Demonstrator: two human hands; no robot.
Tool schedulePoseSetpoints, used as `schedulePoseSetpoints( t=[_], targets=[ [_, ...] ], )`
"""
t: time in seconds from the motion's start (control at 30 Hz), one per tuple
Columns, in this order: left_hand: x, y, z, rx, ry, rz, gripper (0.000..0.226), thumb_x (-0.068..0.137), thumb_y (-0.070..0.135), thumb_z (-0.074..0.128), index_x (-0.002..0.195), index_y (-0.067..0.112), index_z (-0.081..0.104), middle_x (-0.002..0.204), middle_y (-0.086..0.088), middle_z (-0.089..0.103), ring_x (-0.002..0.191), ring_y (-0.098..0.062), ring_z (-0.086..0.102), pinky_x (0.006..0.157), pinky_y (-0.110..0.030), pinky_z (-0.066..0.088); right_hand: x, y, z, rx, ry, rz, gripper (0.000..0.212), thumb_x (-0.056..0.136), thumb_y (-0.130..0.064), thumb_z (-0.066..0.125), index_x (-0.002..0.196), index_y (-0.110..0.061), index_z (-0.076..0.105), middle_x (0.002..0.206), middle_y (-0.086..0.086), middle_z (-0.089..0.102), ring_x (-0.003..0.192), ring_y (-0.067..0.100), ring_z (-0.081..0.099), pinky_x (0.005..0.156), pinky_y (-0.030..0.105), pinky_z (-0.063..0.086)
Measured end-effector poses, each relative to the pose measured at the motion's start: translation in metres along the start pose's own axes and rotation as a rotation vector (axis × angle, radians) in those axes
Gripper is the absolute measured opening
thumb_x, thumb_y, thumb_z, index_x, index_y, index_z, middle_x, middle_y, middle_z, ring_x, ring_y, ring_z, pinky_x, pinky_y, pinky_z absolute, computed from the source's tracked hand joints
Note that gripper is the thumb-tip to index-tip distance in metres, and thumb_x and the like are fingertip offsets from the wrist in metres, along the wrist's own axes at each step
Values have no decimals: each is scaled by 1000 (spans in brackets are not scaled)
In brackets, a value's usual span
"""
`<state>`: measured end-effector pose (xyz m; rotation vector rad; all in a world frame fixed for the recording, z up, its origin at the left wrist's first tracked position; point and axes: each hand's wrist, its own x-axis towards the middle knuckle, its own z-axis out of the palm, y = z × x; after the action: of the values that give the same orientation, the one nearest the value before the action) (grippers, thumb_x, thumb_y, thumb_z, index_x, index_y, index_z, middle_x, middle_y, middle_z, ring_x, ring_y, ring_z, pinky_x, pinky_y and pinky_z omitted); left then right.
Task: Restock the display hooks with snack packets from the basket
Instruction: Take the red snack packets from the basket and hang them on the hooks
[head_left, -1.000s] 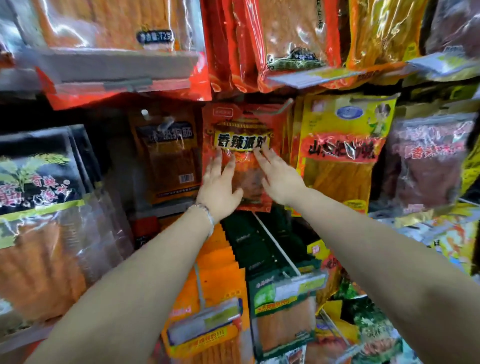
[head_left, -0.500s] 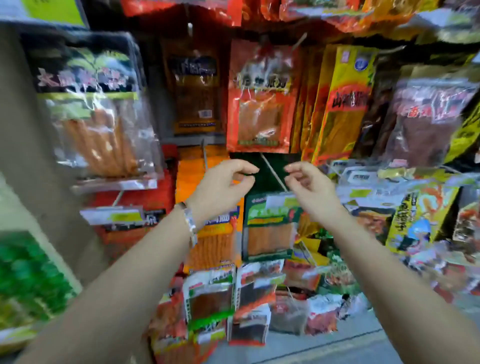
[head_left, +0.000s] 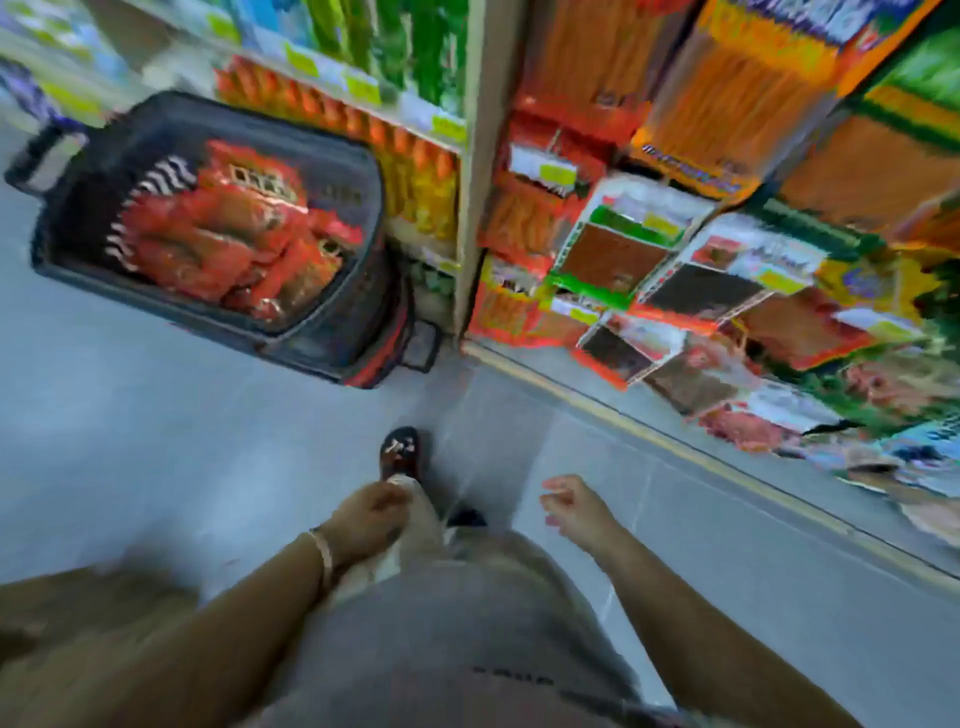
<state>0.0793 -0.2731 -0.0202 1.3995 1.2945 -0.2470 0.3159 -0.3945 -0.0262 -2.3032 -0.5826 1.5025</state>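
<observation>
The display rack to my right carries hanging packets. The basket stands on the floor at front left, beside the shelving, loaded with red snack packets. My left hand and right hand hang low, fingers loosely curled, both empty.

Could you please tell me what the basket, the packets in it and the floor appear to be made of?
Basket: likely moulded plastic, matt black, with slotted lattice walls. Packets: seemingly glossy red plastic film; they crumple and catch light. Floor: probably smooth grey tile, with faint joint lines; blur leaves it uncertain.
</observation>
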Motion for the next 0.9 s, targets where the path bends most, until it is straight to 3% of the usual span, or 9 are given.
schedulePoseSetpoints(
  t=[0.07, 0.17, 0.27, 0.4, 0.47, 0.63, 0.7, 0.83, 0.9],
  targets=[
    [-7, -29, -11, -59, 74, -70, 14, 92, 8, 54, 100, 12, 65, 85, -3, 59, 70, -13, 54, 64, -15, 47, 4, 10, 31, -195, -123, 32, 23, 90, -10, 53, 84, 12, 57, 81, 31, 52, 69, 22, 50, 67, 31, 44],
    [-4, -56, -36, -272, 172, -177, 11, 93, 5, 51, 100, 9, 60, 82, -9, 55, 61, -15, 50, 41, -14, 43, 12, -9, 59, -398, -223, -14, 27, 92, -13, 50, 95, 12, 60, 101, 29, 59, 96, 37, 58, 85, 42, 44],
    [-1, -86, -58, -359, 200, -279, 19, 92, 7, 53, 78, 16, 61, 74, -6, 59, 62, -17, 52, 49, -19, 43, 32, -57, 76, -420, -224, -19, 28, 93, -19, 49, 105, 4, 59, 104, 21, 62, 96, 32, 61, 87, 38, 46],
    [2, -117, -112, -412, 192, -325, 25, 88, 1, 58, 69, 18, 60, 65, -5, 58, 60, -17, 52, 63, -26, 47, 59, -141, 99, -494, -265, -59, 20, 93, -17, 45, 84, -2, 55, 93, 23, 59, 86, 32, 60, 87, 44, 47],
    [9, -124, -151, -479, 181, -306, 20, 88, 1, 57, 74, 15, 59, 72, -7, 56, 64, -18, 52, 60, -27, 49, 70, -184, 116, -449, -242, -96, 18, 95, -15, 45, 89, -4, 57, 89, 15, 58, 83, 29, 60, 84, 43, 47],
    [32, -134, -243, -525, 283, -300, 10, 93, 6, 51, 89, 9, 60, 82, -6, 59, 67, -17, 54, 48, -15, 43, 88, -277, 169, -226, -194, -162, 22, 96, -8, 44, 114, -4, 55, 88, 6, 58, 70, 13, 54, 62, 18, 45],
    [40, -136, -272, -514, 292, -293, 15, 94, 5, 46, 101, 9, 59, 95, -9, 61, 76, -21, 58, 53, -18, 43, 97, -308, 185, -115, -193, -207, 23, 95, -2, 45, 115, 1, 55, 84, 6, 58, 66, 10, 53, 53, 7, 43],
    [63, -122, -316, -471, 290, -251, 20, 94, 8, 44, 107, 10, 59, 107, -10, 62, 88, -21, 60, 71, -24, 42, 125, -362, 201, 52, -164, -220, 17, 96, -7, 47, 111, -11, 54, 81, 1, 61, 64, 10, 55, 53, 10, 45],
    [81, -106, -335, -495, 299, -212, 20, 95, 9, 45, 110, 9, 60, 109, -7, 62, 85, -16, 61, 67, -19, 44, 148, -381, 203, 84, -151, -201, 16, 97, -14, 49, 112, -16, 52, 87, -1, 62, 70, 9, 58, 58, 17, 46]
  ],
)
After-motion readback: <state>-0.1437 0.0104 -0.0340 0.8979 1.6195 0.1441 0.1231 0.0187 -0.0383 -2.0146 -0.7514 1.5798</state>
